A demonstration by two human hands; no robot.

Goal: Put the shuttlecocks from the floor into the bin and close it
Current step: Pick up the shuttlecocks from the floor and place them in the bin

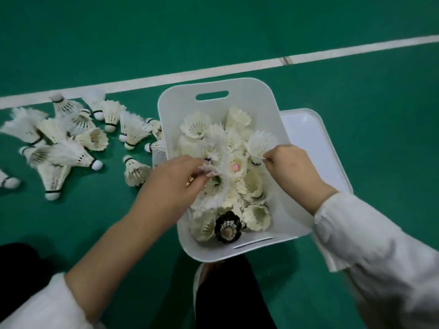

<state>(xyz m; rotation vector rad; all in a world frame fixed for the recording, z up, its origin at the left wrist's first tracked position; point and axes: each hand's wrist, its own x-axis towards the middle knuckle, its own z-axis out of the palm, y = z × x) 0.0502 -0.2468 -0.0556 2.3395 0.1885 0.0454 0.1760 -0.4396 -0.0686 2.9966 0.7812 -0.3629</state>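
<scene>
Left hand (183, 179) and right hand (291, 166) each pinch a shuttlecock (260, 142) over the bin (237, 85), ready to drop. Big pile (71, 143) waits on the floor (368, 74) to its left, lid (308, 131) parked behind so it's open.

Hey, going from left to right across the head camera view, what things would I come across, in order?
Loose shuttlecocks on the floor → left hand → black shuttlecock → right hand → lid. The bin spans both hands, so it is left out.
</scene>
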